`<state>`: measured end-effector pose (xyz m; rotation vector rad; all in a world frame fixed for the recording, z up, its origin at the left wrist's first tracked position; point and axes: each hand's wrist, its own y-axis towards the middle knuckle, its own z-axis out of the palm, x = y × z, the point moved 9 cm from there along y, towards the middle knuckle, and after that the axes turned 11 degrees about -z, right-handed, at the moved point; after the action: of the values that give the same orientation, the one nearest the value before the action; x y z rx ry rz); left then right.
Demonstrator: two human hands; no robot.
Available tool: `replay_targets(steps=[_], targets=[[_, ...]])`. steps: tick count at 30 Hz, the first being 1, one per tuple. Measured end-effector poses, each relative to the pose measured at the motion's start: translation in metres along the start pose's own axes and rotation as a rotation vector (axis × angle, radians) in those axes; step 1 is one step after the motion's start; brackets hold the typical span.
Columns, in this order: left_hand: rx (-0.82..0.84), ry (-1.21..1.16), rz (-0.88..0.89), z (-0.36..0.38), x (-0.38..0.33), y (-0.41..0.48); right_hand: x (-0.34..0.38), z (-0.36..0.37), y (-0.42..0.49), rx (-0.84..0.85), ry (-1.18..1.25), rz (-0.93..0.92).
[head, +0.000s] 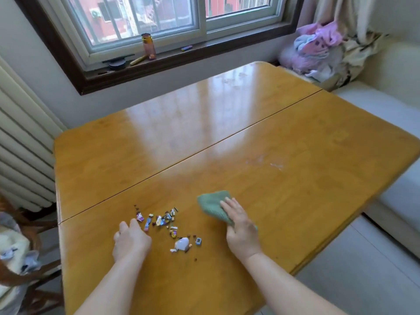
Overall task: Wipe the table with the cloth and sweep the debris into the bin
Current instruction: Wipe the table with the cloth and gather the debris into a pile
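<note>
A green cloth (211, 204) lies on the glossy wooden table (295, 144), near its front edge. My right hand (242, 230) presses flat on the cloth's near half, fingers together. Left of it is a small heap of debris (167, 223): several coloured wrapper scraps, dark crumbs and a pale grey piece. My left hand (130, 241) rests on the table at the heap's left side, fingers curled, holding nothing that I can see. No bin is in view.
A seam runs diagonally across the table. A whitish smear (276, 165) marks the right part. A wooden chair (25, 264) stands at the left, a radiator (20, 142) behind it. A white sofa (391, 114) with clothes sits right. The windowsill holds a bottle (148, 45).
</note>
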<state>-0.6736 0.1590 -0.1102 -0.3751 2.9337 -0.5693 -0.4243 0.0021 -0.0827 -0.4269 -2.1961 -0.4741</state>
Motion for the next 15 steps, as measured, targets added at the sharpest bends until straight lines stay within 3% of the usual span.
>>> replay_targets(steps=[5,11,15], targets=[[0.005,-0.022,-0.011,0.014,0.007,-0.036,-0.080,-0.097,-0.042,-0.078,-0.298,0.202],[0.023,0.012,-0.008,0.037,0.017,-0.075,-0.031,-0.021,-0.114,-0.058,-0.255,0.089],[0.039,0.026,-0.006,0.042,0.021,-0.089,0.001,0.015,-0.121,0.027,-0.031,0.066]])
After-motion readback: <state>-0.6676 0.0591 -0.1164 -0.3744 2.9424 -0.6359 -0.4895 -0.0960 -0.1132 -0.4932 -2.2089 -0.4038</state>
